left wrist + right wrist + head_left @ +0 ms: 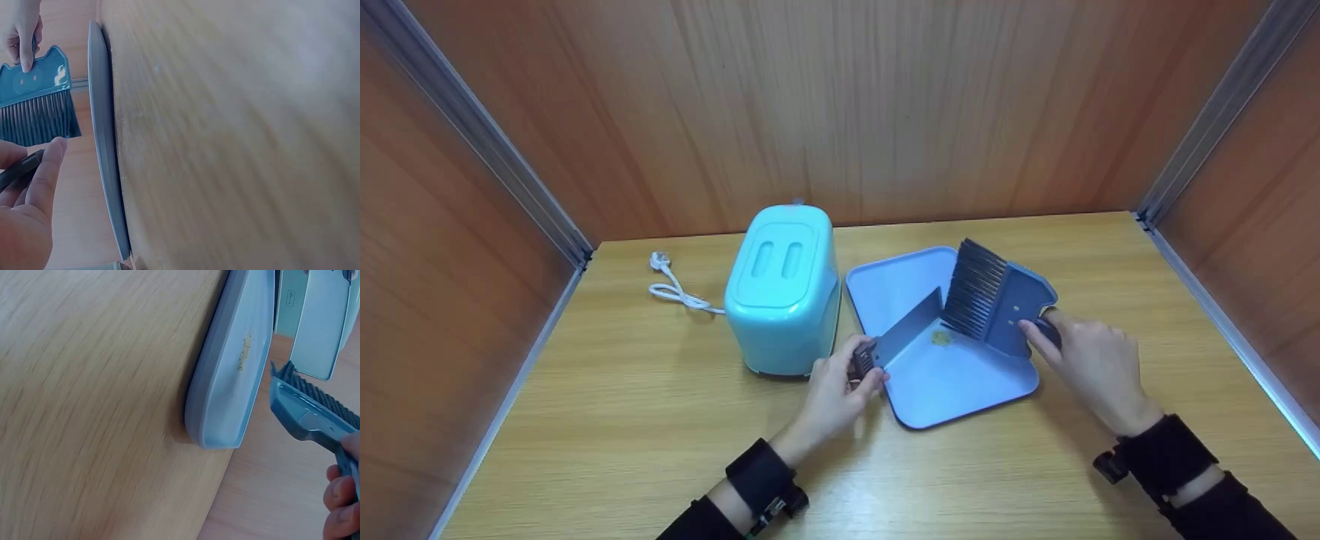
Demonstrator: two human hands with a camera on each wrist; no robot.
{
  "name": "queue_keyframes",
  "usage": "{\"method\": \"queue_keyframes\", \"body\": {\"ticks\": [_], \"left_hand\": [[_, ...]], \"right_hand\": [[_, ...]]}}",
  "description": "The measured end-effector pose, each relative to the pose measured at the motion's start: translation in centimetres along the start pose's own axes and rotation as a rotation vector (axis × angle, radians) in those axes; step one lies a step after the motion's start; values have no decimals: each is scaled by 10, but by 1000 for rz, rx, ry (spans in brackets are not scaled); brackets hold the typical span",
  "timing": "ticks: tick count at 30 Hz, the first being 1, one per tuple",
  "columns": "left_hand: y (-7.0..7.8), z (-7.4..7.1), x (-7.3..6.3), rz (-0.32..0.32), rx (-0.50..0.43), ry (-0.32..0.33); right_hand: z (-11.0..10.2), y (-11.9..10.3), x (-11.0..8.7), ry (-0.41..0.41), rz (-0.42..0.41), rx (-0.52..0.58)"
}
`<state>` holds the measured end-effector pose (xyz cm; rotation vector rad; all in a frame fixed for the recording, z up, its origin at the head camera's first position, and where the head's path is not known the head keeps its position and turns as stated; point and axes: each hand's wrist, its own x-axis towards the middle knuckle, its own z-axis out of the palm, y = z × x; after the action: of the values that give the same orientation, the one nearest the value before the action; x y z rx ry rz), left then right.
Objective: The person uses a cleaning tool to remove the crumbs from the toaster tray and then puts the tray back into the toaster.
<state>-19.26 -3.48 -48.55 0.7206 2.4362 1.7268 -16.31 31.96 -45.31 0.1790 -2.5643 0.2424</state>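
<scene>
At the far left of the wooden surface (607, 405) we see a white cord (679, 294), looped on itself, with its plug (659, 260) lying toward the back. The cord runs right to a turquoise toaster (780, 300), which stands upright with two long slots marked on its top. Just in front of its right side we find the left hand (836, 390), a black band (760, 475) round its wrist; its grip is narrow, thumb and fingers pinching the dark handle (863, 360) of a flat blue-grey panel (911, 330). The panel slants up and right over a light-blue tray (960, 397), which rests on the surface beside the toaster. Near the tray's middle we notice a small patch of yellowish crumbs (940, 338). Above the tray's right part hangs a blue brush (997, 300), its dark bristles pointing left, toward the panel; we cannot tell whether the two touch. Farthest right, the right hand (1091, 364) has its grip closed round the brush's handle.
</scene>
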Motion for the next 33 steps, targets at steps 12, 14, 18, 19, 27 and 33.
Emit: {"method": "queue_keyframes", "body": {"ticks": [12, 14, 18, 19, 27, 33], "left_hand": [[2, -1, 1, -11, 66, 29], [2, 0, 2, -7, 66, 29], [1, 0, 2, -2, 65, 22], [1, 0, 2, -2, 64, 20], [0, -1, 2, 12, 50, 15], [0, -1, 2, 27, 35, 25]], "right_hand": [[-7, 3, 0, 4, 44, 48], [-7, 2, 1, 18, 44, 52], [-5, 1, 2, 22, 50, 59], [-4, 0, 2, 17, 54, 61], [2, -3, 0, -67, 76, 77], [0, -3, -1, -210, 98, 111]]}}
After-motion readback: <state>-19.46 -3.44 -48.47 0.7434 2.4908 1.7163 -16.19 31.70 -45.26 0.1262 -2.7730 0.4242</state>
